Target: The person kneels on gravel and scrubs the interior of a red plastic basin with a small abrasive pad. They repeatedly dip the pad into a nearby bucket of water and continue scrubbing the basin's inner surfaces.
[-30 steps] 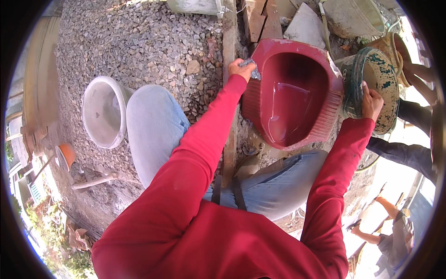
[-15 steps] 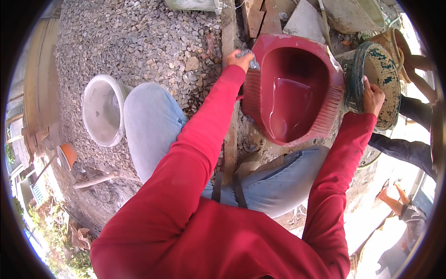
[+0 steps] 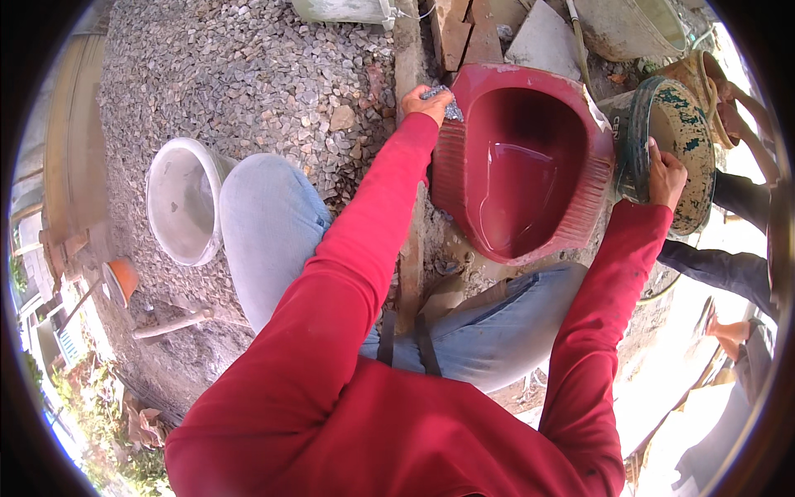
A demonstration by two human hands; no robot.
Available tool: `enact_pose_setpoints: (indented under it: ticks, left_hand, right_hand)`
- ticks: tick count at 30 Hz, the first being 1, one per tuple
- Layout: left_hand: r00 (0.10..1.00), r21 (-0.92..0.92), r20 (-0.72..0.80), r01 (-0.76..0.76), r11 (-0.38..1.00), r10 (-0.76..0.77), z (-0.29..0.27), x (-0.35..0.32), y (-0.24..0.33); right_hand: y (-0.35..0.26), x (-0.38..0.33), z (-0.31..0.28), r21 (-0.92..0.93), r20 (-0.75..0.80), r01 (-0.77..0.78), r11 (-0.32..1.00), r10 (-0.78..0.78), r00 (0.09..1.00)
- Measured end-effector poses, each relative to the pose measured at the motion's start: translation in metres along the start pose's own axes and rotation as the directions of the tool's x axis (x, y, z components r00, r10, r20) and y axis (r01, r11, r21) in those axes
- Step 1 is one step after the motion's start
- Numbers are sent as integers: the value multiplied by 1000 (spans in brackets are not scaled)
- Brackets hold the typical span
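A dark-red squat pan (image 3: 475, 157) sits at 2 o'clock as a person's left hand (image 3: 425, 105) pinches a grey wad (image 3: 452, 109) at its 10 o'clock edge; the right hand (image 3: 667, 176), its grip too hidden to tell, touches a bucket (image 3: 639, 124) at the pan's 3 o'clock.

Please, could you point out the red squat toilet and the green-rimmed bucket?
Red squat toilet (image 3: 530, 124), head view: inner wall of its bowl.
Green-rimmed bucket (image 3: 640, 128), head view: its green rim.
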State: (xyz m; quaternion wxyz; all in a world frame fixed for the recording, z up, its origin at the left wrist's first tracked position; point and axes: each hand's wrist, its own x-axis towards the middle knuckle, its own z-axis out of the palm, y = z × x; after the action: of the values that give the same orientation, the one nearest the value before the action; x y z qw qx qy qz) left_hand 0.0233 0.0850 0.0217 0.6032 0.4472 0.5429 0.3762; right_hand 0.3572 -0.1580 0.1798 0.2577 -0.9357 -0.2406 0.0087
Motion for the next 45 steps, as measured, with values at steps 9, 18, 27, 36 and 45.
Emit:
enact_pose_setpoints:
  ticks: [9, 18, 27, 36, 45]
  left_hand:
    - [995, 97, 96, -17, 995, 7, -5, -6, -14]
    - [998, 222, 38, -60, 973, 52, 9, -9, -17]
    - [974, 405, -75, -166, 899, 213, 13, 4, -40]
    - [984, 273, 70, -176, 946, 163, 16, -6, -21]
    - [988, 219, 44, -157, 963, 151, 18, -7, -6]
  right_hand:
    - [-15, -3, 0, 84, -52, 47, 995, -42, 998]
    - [-8, -7, 1, -30, -68, 61, 998, -63, 996]
    - [-23, -8, -2, 32, -39, 48, 998, -46, 998]
    - [-15, -8, -3, -2, -66, 36, 999, -36, 997]
    - [-18, -5, -7, -10, -23, -13, 1000, 13, 1000]
